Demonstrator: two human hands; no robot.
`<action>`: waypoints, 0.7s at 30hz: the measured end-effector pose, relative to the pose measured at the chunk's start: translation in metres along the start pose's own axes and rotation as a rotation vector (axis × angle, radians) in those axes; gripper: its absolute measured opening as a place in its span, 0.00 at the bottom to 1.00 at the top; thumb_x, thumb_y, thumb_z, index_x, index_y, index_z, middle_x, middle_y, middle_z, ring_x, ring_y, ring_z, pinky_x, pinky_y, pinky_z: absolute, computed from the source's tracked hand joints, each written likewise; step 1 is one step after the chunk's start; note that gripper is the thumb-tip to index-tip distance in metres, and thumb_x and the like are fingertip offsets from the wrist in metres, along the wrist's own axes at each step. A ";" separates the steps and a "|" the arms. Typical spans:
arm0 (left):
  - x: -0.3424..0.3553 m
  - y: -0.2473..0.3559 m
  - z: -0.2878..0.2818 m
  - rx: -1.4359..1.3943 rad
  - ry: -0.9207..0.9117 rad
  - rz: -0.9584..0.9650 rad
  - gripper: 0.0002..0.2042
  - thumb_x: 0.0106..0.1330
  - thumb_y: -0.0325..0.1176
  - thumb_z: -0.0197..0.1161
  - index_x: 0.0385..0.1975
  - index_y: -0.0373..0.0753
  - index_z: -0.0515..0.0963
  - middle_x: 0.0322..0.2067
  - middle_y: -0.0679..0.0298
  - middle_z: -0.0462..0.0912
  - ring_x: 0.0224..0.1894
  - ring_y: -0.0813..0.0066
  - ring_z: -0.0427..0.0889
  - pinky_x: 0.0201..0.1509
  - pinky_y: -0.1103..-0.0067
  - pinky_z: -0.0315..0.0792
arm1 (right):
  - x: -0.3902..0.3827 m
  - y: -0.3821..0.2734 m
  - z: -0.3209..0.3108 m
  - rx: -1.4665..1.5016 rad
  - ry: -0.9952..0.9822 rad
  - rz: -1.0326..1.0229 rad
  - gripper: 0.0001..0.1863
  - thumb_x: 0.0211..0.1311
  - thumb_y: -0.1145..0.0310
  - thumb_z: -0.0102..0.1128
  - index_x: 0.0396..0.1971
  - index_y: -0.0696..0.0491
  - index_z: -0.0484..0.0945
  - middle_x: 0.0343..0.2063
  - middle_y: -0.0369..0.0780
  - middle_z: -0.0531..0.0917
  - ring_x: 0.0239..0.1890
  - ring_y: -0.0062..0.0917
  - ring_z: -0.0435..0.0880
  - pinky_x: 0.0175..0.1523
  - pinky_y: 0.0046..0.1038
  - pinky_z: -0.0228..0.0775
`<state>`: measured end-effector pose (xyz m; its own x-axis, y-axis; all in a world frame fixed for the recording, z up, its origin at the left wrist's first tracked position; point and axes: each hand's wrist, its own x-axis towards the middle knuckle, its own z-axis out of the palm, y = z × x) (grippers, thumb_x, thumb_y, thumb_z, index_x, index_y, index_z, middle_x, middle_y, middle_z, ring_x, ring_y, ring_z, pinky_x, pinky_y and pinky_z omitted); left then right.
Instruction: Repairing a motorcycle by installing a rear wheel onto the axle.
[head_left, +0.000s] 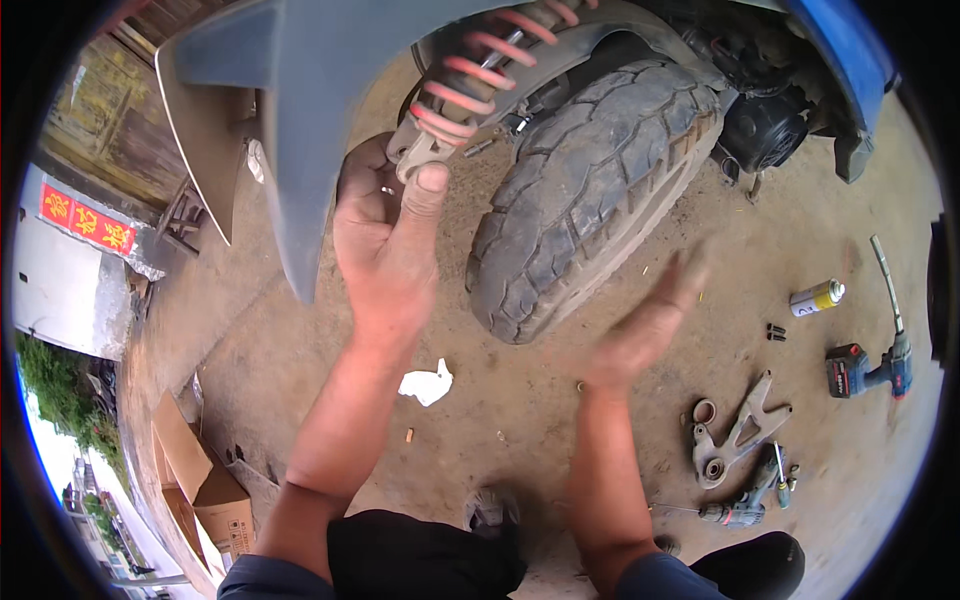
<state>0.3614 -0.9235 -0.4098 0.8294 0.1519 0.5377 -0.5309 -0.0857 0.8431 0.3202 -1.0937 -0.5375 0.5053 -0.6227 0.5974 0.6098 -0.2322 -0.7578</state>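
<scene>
At far left an open box stands on the floor, and above it, to the right, hangs the grey panel. The left hand comes next, closed around the lower end of the shock, its thumb lying along the pale fork at the tip and its other fingers behind, partly hidden. A white rag lies on the floor below.

The shock slants up and right from that grip, in front of the tyre's upper left side, and runs out at the top edge; whether its upper end is fastened cannot be told. It should be heavy for its size and rigid along its length, the red coils yielding only to strong force. Grime or oil could make it slippery; it is hardly fragile, though the rod inside deserves care against scratches. The fork is the sound place to hold, since gaps between coils might pinch.

Right of it stands the tyre. The right hand, blurred, is spread open and holds nothing, just below the tyre's right side. Farther right lie the metal arm, a can and a driver.
</scene>
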 end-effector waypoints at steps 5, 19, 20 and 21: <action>0.002 -0.006 0.001 -0.046 -0.120 0.021 0.24 0.71 0.33 0.70 0.59 0.29 0.68 0.49 0.63 0.79 0.52 0.79 0.76 0.60 0.79 0.70 | 0.015 -0.039 -0.063 -0.029 0.404 0.130 0.46 0.79 0.37 0.35 0.79 0.60 0.45 0.80 0.50 0.49 0.81 0.35 0.50 0.83 0.44 0.37; 0.013 -0.017 -0.025 0.196 -0.170 0.076 0.21 0.78 0.32 0.60 0.64 0.25 0.67 0.58 0.56 0.78 0.59 0.70 0.78 0.69 0.71 0.68 | -0.005 -0.001 -0.051 -0.262 0.207 -0.019 0.39 0.83 0.46 0.23 0.79 0.61 0.46 0.79 0.50 0.52 0.82 0.37 0.46 0.83 0.43 0.32; 0.017 -0.012 -0.019 0.136 -0.171 0.112 0.21 0.78 0.31 0.59 0.64 0.25 0.67 0.58 0.55 0.78 0.60 0.68 0.78 0.70 0.68 0.69 | -0.022 0.001 -0.053 -0.268 0.209 -0.002 0.39 0.83 0.46 0.23 0.79 0.61 0.46 0.79 0.50 0.52 0.82 0.37 0.46 0.83 0.43 0.32; 0.018 -0.015 -0.011 0.065 -0.169 0.149 0.21 0.78 0.31 0.59 0.64 0.25 0.67 0.59 0.54 0.77 0.61 0.67 0.78 0.71 0.65 0.70 | -0.046 0.016 -0.053 -0.131 0.340 0.125 0.39 0.82 0.49 0.29 0.78 0.63 0.45 0.79 0.50 0.53 0.82 0.36 0.46 0.84 0.41 0.30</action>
<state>0.3828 -0.9087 -0.4130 0.7626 -0.0339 0.6460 -0.6422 -0.1588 0.7499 0.2742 -1.1081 -0.5912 0.3261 -0.8596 0.3934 0.4620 -0.2181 -0.8596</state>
